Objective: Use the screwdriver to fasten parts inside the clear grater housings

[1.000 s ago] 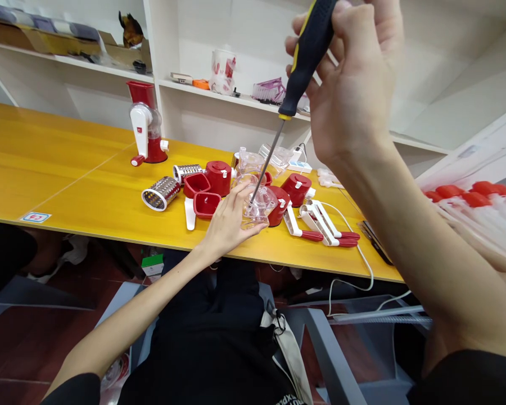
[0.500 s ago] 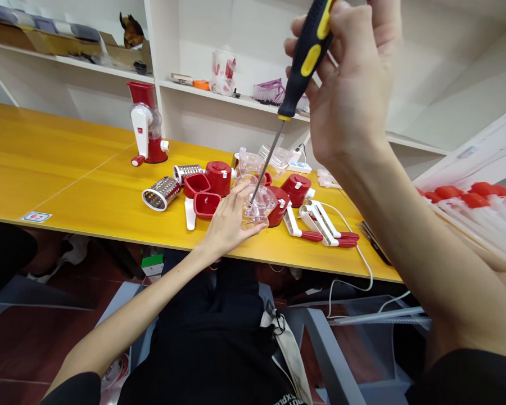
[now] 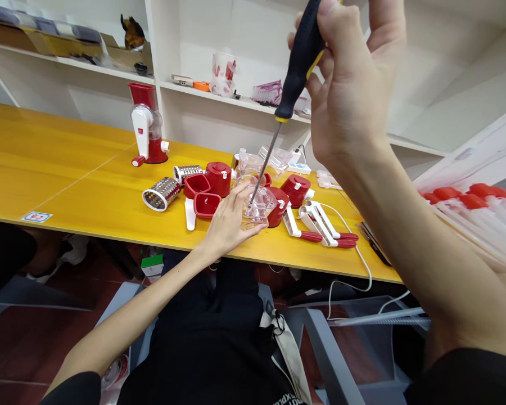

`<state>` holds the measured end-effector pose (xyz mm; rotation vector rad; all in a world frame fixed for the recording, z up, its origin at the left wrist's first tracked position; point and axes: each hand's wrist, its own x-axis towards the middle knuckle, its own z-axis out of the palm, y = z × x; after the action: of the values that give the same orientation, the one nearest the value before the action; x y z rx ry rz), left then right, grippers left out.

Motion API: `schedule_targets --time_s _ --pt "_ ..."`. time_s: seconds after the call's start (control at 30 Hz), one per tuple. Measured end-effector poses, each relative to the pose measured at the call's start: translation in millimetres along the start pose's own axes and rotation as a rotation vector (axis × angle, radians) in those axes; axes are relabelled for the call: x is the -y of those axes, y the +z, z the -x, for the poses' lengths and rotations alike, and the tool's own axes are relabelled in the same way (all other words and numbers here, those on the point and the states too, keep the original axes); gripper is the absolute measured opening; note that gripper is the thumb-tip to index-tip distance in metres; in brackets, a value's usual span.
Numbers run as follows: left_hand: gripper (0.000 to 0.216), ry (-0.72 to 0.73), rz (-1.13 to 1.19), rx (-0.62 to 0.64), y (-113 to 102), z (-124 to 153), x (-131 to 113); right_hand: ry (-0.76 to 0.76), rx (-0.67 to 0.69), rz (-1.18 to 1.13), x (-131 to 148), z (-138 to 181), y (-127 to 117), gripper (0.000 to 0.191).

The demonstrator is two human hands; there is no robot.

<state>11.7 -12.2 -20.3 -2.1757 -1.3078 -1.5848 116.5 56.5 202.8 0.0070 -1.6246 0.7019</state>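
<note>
My right hand (image 3: 349, 90) is raised high, fingers wrapped round the black-and-yellow handle of a long screwdriver (image 3: 297, 67). Its thin steel shaft slants down to the left, and the tip rests inside a clear plastic housing (image 3: 259, 205) on the yellow table (image 3: 67, 174). My left hand (image 3: 227, 222) grips that clear housing from the left side and holds it on the table. Red cups (image 3: 296, 188) and red square hoppers (image 3: 205, 203) crowd round the housing.
A metal grater drum (image 3: 161, 193) lies left of the red parts. An assembled red-and-white rotary grater (image 3: 145, 126) stands further back. White handles with red grips (image 3: 326, 225) lie to the right, beside a white cable. White shelves hold odds and ends behind the table.
The screwdriver handle has turned in my right hand: its yellow stripe faced me half a second ago and is now mostly turned away. The tip stays in the clear housing; my left hand has not moved.
</note>
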Motion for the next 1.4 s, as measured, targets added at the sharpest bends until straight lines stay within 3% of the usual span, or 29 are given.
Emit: schedule_targets --time_s 0.1,0.27,0.53,0.63,0.73,0.9,1.0,1.1,1.2,1.4 --pt "0.089 0.006 0.009 0.004 0.0 -0.4 -0.1 0.064 -0.009 -0.014 2.5 2.9 2.6 0.014" --pt "0.089 0.014 0.014 -0.002 0.1 -0.6 0.9 -0.019 -0.048 -0.015 8.7 6.8 9.2 0.019" --pt "0.088 0.002 0.027 0.008 -0.4 -0.6 0.5 0.101 -0.087 -0.06 9.1 3.5 3.1 0.021" --pt "0.088 0.006 0.021 0.008 -1.0 -0.9 0.2 0.049 -0.078 -0.028 6.1 5.7 2.0 0.012" --pt "0.087 0.011 0.02 0.007 -0.8 -1.0 0.7 -0.02 -0.073 0.027 5.4 8.1 2.7 0.021" --pt "0.086 0.009 0.019 0.007 -0.4 -0.8 1.2 0.028 -0.1 -0.01 4.9 3.5 1.1 0.009" --pt "0.086 0.007 0.02 0.008 -0.8 -0.9 0.7 0.073 -0.089 -0.005 5.3 1.8 1.4 0.013" --pt "0.086 -0.001 0.023 0.011 -1.2 -0.9 0.3 0.019 -0.114 0.044 7.1 4.8 4.0 0.005" --pt "0.086 -0.001 0.022 0.008 -1.3 -0.9 0.2 -0.037 -0.106 0.029 7.2 8.3 4.4 0.011" --pt "0.085 0.003 0.027 0.014 -1.4 -1.4 0.4 0.006 -0.113 -0.09 -4.4 2.7 -2.8 0.011"
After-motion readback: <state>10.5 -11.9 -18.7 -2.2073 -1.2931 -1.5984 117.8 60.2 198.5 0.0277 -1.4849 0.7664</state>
